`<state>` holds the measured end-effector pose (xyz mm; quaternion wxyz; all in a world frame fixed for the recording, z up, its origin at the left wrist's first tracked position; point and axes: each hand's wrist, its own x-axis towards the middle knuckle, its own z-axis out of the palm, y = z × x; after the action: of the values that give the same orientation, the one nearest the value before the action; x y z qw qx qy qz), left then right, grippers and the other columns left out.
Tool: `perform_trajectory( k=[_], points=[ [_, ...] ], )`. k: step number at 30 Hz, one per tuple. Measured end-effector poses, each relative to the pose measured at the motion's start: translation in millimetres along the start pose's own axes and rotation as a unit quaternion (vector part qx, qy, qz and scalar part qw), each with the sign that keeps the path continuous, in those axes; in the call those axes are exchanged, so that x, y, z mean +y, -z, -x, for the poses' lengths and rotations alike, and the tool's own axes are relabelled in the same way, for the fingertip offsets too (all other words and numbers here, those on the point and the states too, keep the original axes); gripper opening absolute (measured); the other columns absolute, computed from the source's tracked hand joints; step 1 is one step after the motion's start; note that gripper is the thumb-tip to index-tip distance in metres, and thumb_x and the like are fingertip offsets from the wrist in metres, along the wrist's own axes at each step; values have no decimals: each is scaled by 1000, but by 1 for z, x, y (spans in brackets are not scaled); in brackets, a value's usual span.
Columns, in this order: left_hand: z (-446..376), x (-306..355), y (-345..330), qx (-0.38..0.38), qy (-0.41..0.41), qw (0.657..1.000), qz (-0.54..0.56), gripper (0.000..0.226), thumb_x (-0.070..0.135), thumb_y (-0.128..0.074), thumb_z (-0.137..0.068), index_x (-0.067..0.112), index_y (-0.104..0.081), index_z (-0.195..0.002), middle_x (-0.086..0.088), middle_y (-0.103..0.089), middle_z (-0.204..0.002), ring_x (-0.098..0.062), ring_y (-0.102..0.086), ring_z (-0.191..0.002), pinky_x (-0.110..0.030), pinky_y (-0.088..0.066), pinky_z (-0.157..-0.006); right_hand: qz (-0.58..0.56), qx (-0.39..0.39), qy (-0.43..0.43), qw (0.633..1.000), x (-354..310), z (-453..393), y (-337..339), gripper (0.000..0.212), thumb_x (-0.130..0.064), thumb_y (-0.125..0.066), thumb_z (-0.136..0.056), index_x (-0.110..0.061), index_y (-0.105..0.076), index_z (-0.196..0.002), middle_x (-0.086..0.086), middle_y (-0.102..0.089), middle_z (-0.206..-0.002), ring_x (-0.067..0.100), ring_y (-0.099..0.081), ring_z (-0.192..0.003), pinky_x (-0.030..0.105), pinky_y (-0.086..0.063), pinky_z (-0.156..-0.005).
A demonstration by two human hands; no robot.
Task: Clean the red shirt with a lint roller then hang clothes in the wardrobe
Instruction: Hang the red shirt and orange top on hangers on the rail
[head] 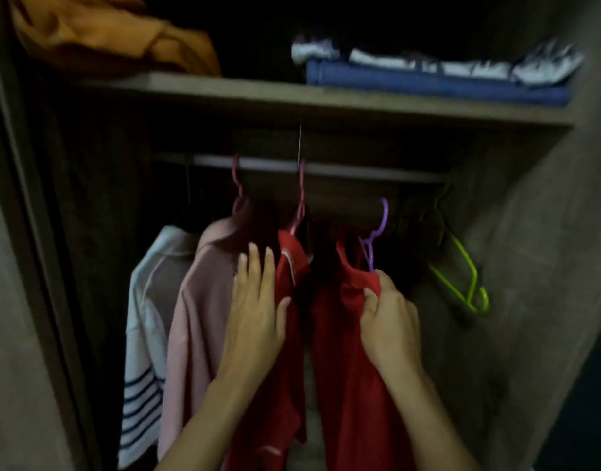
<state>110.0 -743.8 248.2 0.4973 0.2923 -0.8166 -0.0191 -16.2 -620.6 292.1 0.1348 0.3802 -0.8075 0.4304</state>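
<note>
Red shirt (353, 351) on purple hanger (377, 232), hook below rail (309, 168), not yet on it. Right hand (391, 321) pinches shirt shoulder by hanger. Left hand (258, 307), fingers straight, pushes second red garment (285, 300) and pink shirt (197, 300) aside. Lint roller unseen; rolling likely finished. Hooking remains.

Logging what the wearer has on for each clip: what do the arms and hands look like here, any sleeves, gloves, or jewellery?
Both forearms are bare to the bottom edge of the frame, with no sleeves in view. The left hand and right hand wear no gloves; no rings, watch or bracelets show. Fingernails on the left hand look short and unpainted, though the dim, blurred picture hides finer detail.
</note>
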Motion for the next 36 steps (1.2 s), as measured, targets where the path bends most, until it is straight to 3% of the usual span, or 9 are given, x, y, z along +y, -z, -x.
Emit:
perform_trajectory(
  k=[3,5,12,17,20,22,26,33,36],
  points=[
    [-11,-5,-13,-52,-43,997,-45,91,-10,-59,-65,-4,-21,-147,-19,-12,-156,-33,-14,-144,-44,-21,-116,46,15,39,998,-20,-29,18,42,-16,-45,-97,-13,-44,-140,14,-64,-121,33,-59,-112,35,-45,-85],
    [-13,-3,-19,-84,-53,994,-45,105,-21,-59,-48,-8,-21,-145,-20,-12,-154,-36,-17,-141,-39,-14,-117,59,10,36,998,-33,-46,23,41,-13,-46,-96,-13,-46,-137,13,-62,-123,33,-57,-115,35,-46,-87],
    [-15,10,-23,-111,-64,991,-32,101,-27,-40,-66,4,12,-146,-5,25,-150,-21,14,-143,-32,0,-120,61,-50,-28,997,-62,-101,10,29,-10,-50,-92,-10,-60,-119,18,-61,-122,37,-59,-113,38,-50,-89],
    [-14,8,-31,-98,-59,991,-71,102,-28,-51,-50,-5,-23,-145,-18,-15,-153,-30,-26,-140,-40,-21,-111,76,-98,-47,991,-57,-114,-12,27,-9,-50,-94,-6,-58,-120,17,-58,-127,35,-58,-115,37,-50,-88],
    [-14,10,-27,-101,-61,990,-80,102,-27,-55,-48,-7,-27,-144,-19,-19,-152,-30,-30,-138,-40,-27,-110,79,-96,-46,991,-51,-109,-17,27,-9,-49,-94,-8,-58,-120,16,-60,-124,34,-59,-113,36,-50,-87],
    [-13,9,-24,-104,-65,988,-90,101,-27,-54,-50,-7,-24,-145,-18,-15,-153,-30,-26,-140,-41,-29,-111,99,-91,-19,991,-44,-100,-18,39,-10,-52,-92,-11,-48,-131,15,-60,-124,33,-59,-113,37,-49,-87],
    [-14,6,-19,-95,-72,988,-101,101,-28,-55,-50,-8,-24,-144,-23,-23,-153,-34,-29,-139,-43,-26,-110,109,-59,54,991,-16,-65,-24,83,-9,-57,-89,-16,-4,-153,15,-45,-142,30,-56,-119,39,-48,-93],
    [-16,1,-17,-115,-82,985,-96,102,-25,-51,-53,-7,-14,-146,-21,-18,-155,-32,-19,-143,-43,-25,-114,77,-36,82,993,15,-8,-27,83,-3,-49,-90,-11,6,-153,7,-45,-145,25,-60,-113,31,-48,-90],
    [-19,7,-6,-91,-106,986,-89,99,-20,-55,-60,-2,-12,-147,-17,-13,-156,-32,-21,-143,-43,-26,-114,57,-30,97,993,8,0,-20,77,-24,-47,-98,-19,8,-152,5,-23,-158,20,-39,-138,27,-41,-103]
  ],
)
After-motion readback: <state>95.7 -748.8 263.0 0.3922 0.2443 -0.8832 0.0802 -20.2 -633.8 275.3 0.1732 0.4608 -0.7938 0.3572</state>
